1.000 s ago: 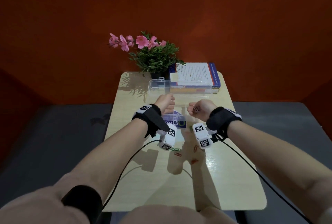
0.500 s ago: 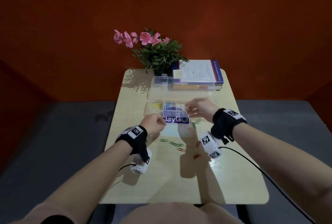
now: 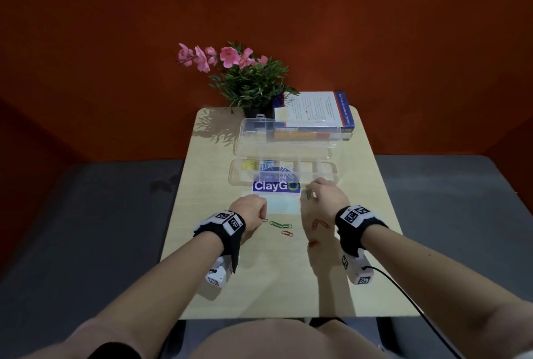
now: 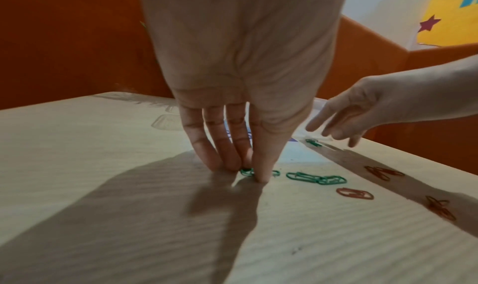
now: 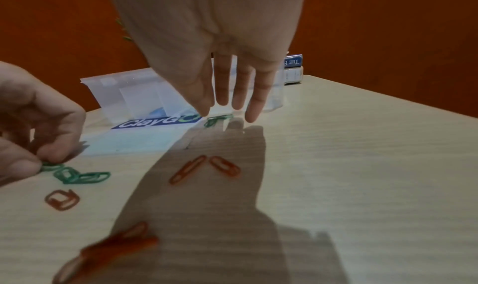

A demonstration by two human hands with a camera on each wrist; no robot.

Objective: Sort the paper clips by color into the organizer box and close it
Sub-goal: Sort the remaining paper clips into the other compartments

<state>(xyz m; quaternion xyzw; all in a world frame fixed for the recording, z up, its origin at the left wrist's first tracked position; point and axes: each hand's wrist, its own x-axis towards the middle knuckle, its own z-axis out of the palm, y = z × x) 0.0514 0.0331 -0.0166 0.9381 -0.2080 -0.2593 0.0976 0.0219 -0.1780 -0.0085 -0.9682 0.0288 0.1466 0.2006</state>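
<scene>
The clear organizer box (image 3: pixel 326 175) stands open at mid table, lid up, with yellow clips (image 3: pixel 249 164) and blue clips (image 3: pixel 271 167) in its left compartments. My left hand (image 3: pixel 252 211) (image 4: pixel 248 170) pinches a green paper clip (image 4: pixel 245 171) that lies on the table. Two linked green clips (image 3: pixel 281 225) (image 5: pixel 80 177) lie just to its right. My right hand (image 3: pixel 326 194) (image 5: pixel 227 104) hovers with straight, spread fingers over another green clip pair (image 5: pixel 217 120) (image 3: pixel 308 194) beside the box's front. Red clips (image 3: pixel 320 224) (image 5: pixel 204 168) lie scattered nearer me.
A potted plant with pink flowers (image 3: pixel 248 82) and a stack of books (image 3: pixel 314 113) stand behind the box. A blue ClayGo sticker (image 3: pixel 276 186) is on the table (image 3: pixel 259 286). Grey bench seats flank the narrow table; an orange backrest rises behind.
Both hands came back from above the box to the loose clips. My left hand dropped onto a green clip; my right hand opened and lowered toward the table.
</scene>
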